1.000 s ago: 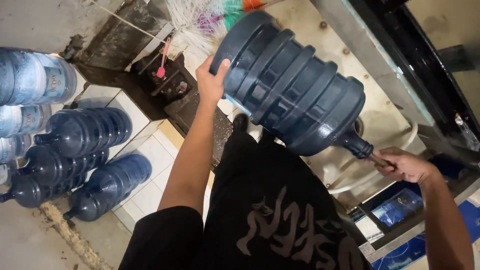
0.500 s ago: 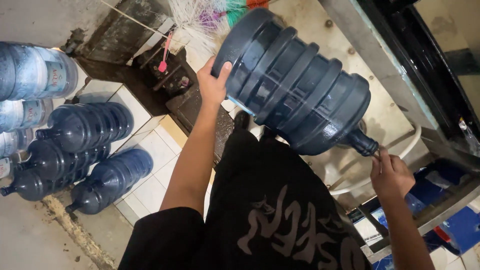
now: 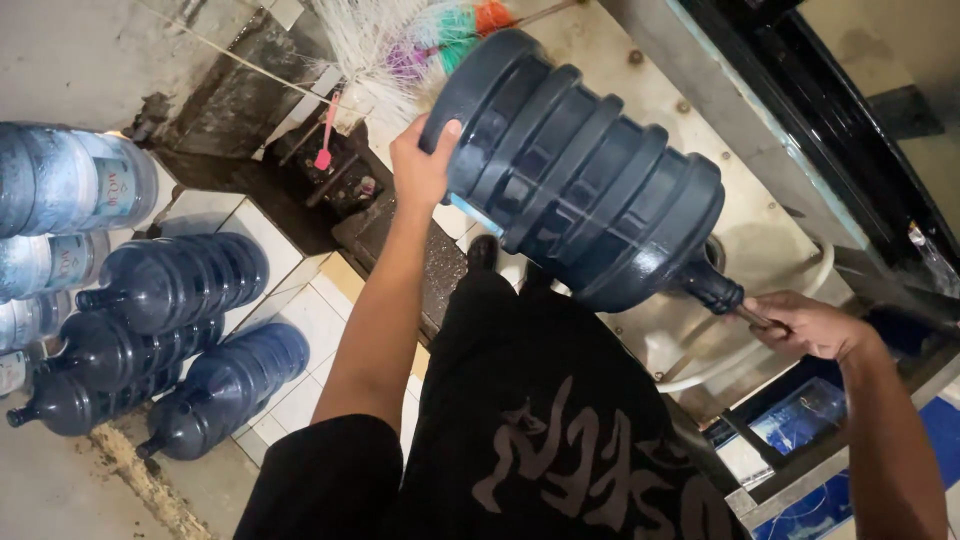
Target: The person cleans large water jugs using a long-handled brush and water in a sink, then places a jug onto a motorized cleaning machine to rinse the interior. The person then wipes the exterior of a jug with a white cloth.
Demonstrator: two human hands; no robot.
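A large dark blue ribbed water jug (image 3: 585, 180) is held up on its side, its neck pointing right and downward. My left hand (image 3: 422, 165) presses against the jug's base end at the left. My right hand (image 3: 810, 325) is closed around a thin rod or brush handle that goes into the jug's mouth (image 3: 722, 290). My black shirt with a grey print (image 3: 560, 440) fills the bottom middle.
Several dark blue jugs (image 3: 170, 330) lie stacked on white floor tiles at the left, with lighter labelled jugs (image 3: 70, 180) above them. A colourful brush head (image 3: 440, 30) hangs at the top. A white hose (image 3: 750, 350) and a metal-framed counter (image 3: 800, 430) stand at the right.
My right hand has come back up to the jug's mouth after dropping lower. The jug has tipped slightly and my left hand stays on its base.
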